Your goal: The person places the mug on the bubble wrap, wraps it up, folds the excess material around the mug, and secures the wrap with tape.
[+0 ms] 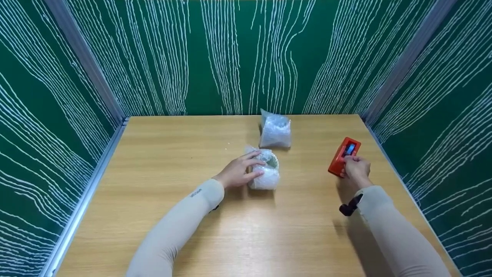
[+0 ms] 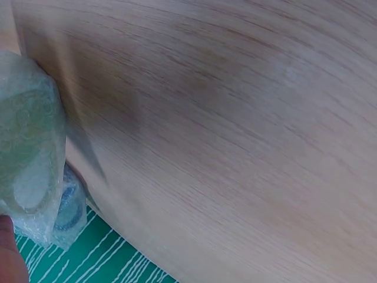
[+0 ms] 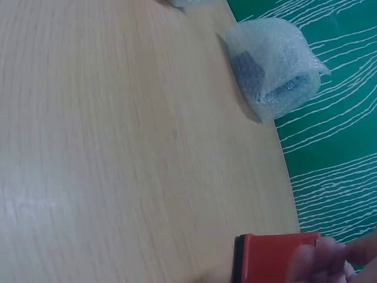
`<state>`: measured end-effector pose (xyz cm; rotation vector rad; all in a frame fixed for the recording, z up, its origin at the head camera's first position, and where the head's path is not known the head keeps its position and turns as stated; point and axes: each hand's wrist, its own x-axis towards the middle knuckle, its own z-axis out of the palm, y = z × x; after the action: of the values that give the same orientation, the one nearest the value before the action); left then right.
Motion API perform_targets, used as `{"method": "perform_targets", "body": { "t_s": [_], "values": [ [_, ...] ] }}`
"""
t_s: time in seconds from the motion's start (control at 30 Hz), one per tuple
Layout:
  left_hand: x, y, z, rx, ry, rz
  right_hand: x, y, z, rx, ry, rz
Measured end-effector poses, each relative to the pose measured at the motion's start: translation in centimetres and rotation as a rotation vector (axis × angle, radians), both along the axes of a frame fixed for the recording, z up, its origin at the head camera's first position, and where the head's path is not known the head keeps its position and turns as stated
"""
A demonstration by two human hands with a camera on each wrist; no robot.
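A bubble-wrapped bundle [image 1: 266, 171] stands at the middle of the wooden table [image 1: 161, 184]; my left hand [image 1: 240, 171] grips its left side with fingers and thumb curled round it. The left wrist view shows the same bundle [image 2: 29, 147] at its left edge. My right hand [image 1: 356, 169] holds the near end of a red tape dispenser [image 1: 344, 156] at the right of the table. In the right wrist view the red tape dispenser [image 3: 274, 258] lies at the bottom with blurred fingertips [image 3: 318, 259] on it.
A second bubble-wrapped bundle [image 1: 275, 130] sits behind the first, near the table's far edge; the right wrist view shows this second bundle [image 3: 274, 65] too. Green panels with white lines [image 1: 230, 54] wall the table on three sides.
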<state>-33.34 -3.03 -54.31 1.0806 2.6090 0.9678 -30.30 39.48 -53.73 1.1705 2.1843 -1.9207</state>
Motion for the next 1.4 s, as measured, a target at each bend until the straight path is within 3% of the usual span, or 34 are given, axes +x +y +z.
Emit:
{"method": "perform_targets", "body": {
  "t_s": [0.13, 0.3, 0.5, 0.9, 1.17, 1.4],
  "values": [
    [-0.1, -0.1, 0.0, 0.005, 0.018, -0.004, -0.6, 0.5, 0.4, 0.031, 0.009, 0.001],
    [-0.1, -0.1, -0.1, 0.006, 0.012, 0.001, -1.3, 1.4, 1.6, -0.013, -0.006, -0.018],
    [0.0, 0.0, -0.3, -0.002, 0.011, 0.001, -2.1, 2.5, 2.2, 0.045, -0.035, -0.005],
    [-0.1, 0.0, -0.1, -0.001, 0.008, 0.005, -3.4, 3.5, 3.1, -0.074, 0.030, -0.055],
    [-0.2, 0.0, -0.2, 0.006, 0.034, -0.010, -3.3, 3.3, 4.6, -0.057, 0.133, -0.072],
    [-0.3, -0.1, -0.4, 0.004, 0.034, -0.012, -2.9, 2.9, 5.5, -0.055, 0.110, -0.054]
  ]
}}
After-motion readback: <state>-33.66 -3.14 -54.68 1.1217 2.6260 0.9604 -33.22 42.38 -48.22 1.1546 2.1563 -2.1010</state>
